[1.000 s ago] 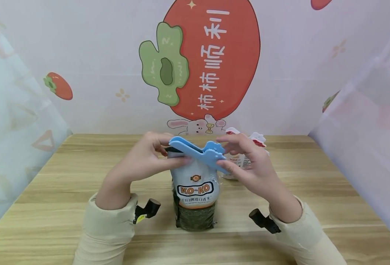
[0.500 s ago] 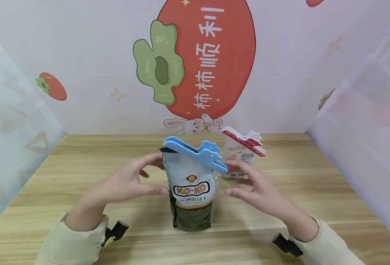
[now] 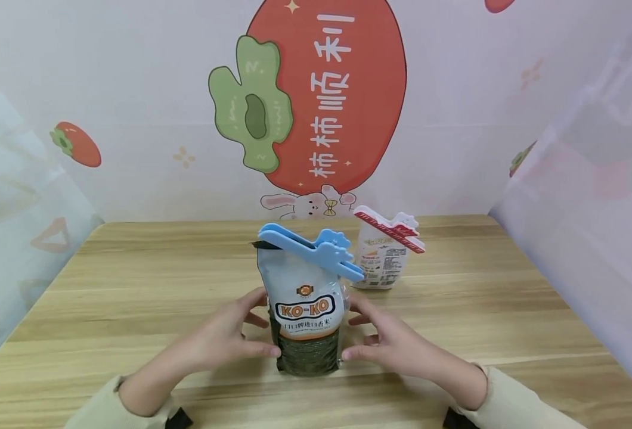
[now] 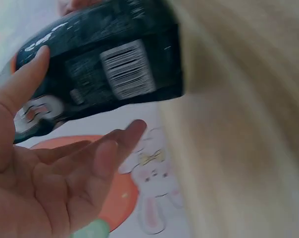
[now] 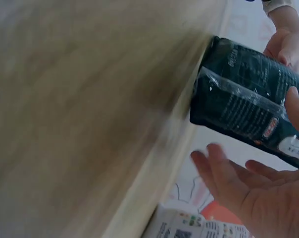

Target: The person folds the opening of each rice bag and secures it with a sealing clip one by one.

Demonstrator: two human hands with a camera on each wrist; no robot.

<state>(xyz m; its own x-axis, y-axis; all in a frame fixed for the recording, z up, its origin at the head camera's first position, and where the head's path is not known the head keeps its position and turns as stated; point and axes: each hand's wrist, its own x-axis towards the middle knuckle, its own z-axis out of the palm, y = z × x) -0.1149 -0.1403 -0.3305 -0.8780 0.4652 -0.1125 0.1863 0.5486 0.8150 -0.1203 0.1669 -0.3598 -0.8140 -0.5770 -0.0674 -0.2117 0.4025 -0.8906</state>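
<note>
An upright KO-KO rice bag stands on the table, its top folded under a blue bag clip that lies slanted across it. At the bag's left side is my left hand, thumb at the lower front edge and fingers reaching toward the back. My right hand mirrors it on the other side. Both wrist views show spread, loosely bent fingers apart from the bag; whether either thumb touches it I cannot tell. The bag's dark side with a barcode faces my left palm.
Behind and to the right stands a smaller white bag with a red and white clip across its top. The wooden table ends at a printed cloth backdrop, with cloth panels on both sides.
Both hands have let go of the blue clip and the bag's top, drawn apart, and come down to the bag's lower sides. The clip stays on the bag.
</note>
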